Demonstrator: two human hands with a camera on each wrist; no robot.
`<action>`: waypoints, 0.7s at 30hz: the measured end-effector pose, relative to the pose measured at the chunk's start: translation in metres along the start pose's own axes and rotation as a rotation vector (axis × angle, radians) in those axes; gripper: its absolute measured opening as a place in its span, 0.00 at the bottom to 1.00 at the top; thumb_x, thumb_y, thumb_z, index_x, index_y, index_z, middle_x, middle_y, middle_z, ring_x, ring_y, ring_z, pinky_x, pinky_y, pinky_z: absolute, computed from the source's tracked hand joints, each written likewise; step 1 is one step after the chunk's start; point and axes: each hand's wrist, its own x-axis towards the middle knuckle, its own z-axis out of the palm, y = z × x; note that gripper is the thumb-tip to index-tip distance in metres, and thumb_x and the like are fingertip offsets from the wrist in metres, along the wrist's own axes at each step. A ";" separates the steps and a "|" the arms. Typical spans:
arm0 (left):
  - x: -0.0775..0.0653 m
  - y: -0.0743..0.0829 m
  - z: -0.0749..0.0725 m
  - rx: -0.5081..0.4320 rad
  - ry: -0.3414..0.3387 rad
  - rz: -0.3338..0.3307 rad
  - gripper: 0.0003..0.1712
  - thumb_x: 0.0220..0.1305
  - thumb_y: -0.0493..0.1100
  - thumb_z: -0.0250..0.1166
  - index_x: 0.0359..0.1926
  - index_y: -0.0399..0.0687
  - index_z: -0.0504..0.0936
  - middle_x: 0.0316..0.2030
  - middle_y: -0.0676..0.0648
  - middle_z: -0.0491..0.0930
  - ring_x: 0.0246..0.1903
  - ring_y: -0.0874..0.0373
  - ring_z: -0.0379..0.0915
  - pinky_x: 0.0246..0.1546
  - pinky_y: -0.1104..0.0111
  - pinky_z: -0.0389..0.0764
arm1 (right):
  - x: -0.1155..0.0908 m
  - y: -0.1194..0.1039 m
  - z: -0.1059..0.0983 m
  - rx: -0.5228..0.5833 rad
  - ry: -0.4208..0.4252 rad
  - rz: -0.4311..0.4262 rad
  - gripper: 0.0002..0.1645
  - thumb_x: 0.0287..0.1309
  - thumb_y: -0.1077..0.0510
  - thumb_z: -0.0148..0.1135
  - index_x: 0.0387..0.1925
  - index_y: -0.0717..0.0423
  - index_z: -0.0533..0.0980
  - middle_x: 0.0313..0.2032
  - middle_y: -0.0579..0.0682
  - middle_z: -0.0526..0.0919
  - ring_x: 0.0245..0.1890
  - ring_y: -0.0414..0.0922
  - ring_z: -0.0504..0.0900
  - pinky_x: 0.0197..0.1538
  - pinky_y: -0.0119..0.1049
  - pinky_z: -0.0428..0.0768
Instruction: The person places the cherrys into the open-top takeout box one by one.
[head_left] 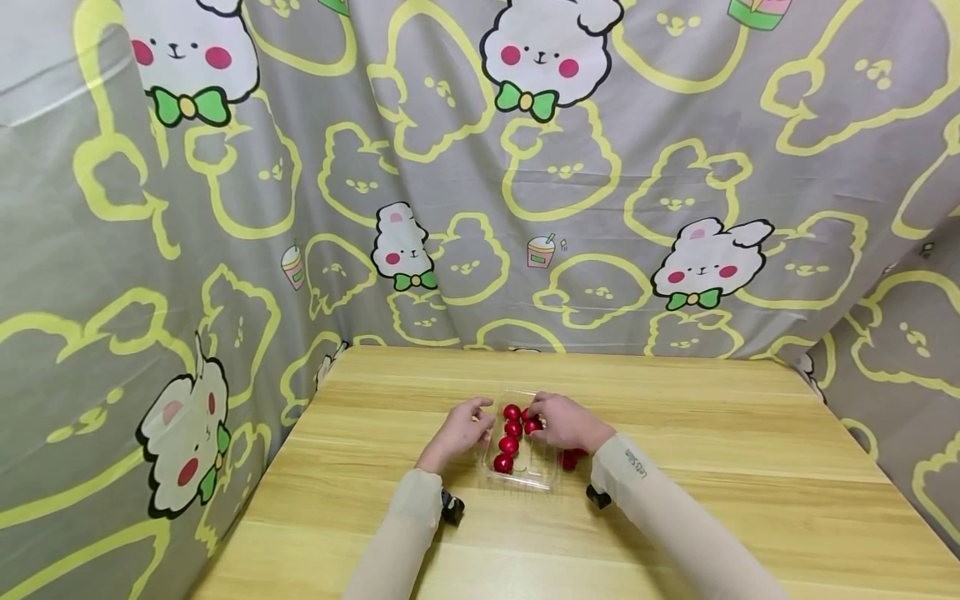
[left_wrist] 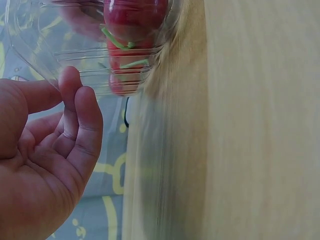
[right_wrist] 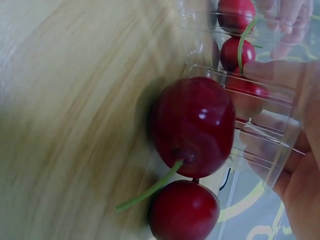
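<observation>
A clear plastic box (head_left: 523,481) lies on the table with several red cherries (head_left: 508,446) in it, in a column along its left side. At the box's left edge my left hand (head_left: 461,427) pinches the rim between thumb and finger, as the left wrist view shows. My right hand (head_left: 566,421) reaches over the right wall. Its thumb and fingers are around a cherry (right_wrist: 246,92) inside the box, partly hidden behind the clear wall. Just outside that wall, below my right hand, lie loose cherries (right_wrist: 195,127), one with a green stem.
The wooden table (head_left: 712,467) spreads around the box. A grey curtain (head_left: 465,192) with yellow outlines and white cartoon animals hangs behind the table and along both sides. Dark wrist cameras (head_left: 452,507) sit under both sleeves.
</observation>
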 end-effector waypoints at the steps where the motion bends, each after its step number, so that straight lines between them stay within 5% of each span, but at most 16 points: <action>1: 0.000 0.000 0.000 0.002 -0.003 -0.003 0.23 0.68 0.35 0.56 0.62 0.30 0.67 0.29 0.40 0.75 0.21 0.55 0.76 0.27 0.59 0.81 | 0.000 0.000 0.000 -0.007 0.001 -0.005 0.17 0.52 0.54 0.69 0.43 0.58 0.81 0.42 0.49 0.77 0.39 0.46 0.79 0.45 0.39 0.78; 7: 0.003 -0.003 -0.001 0.033 -0.021 -0.024 0.24 0.69 0.37 0.55 0.63 0.32 0.67 0.28 0.45 0.75 0.21 0.59 0.76 0.25 0.67 0.80 | -0.001 0.002 0.003 -0.026 0.006 -0.024 0.18 0.52 0.53 0.69 0.45 0.57 0.82 0.44 0.49 0.76 0.40 0.44 0.78 0.46 0.39 0.78; 21: 0.003 -0.004 -0.001 0.020 -0.014 -0.022 0.23 0.68 0.37 0.56 0.61 0.33 0.69 0.28 0.42 0.75 0.20 0.59 0.76 0.25 0.67 0.80 | 0.001 -0.002 0.001 -0.010 -0.019 -0.054 0.18 0.50 0.55 0.72 0.43 0.57 0.83 0.42 0.50 0.74 0.38 0.44 0.75 0.44 0.38 0.77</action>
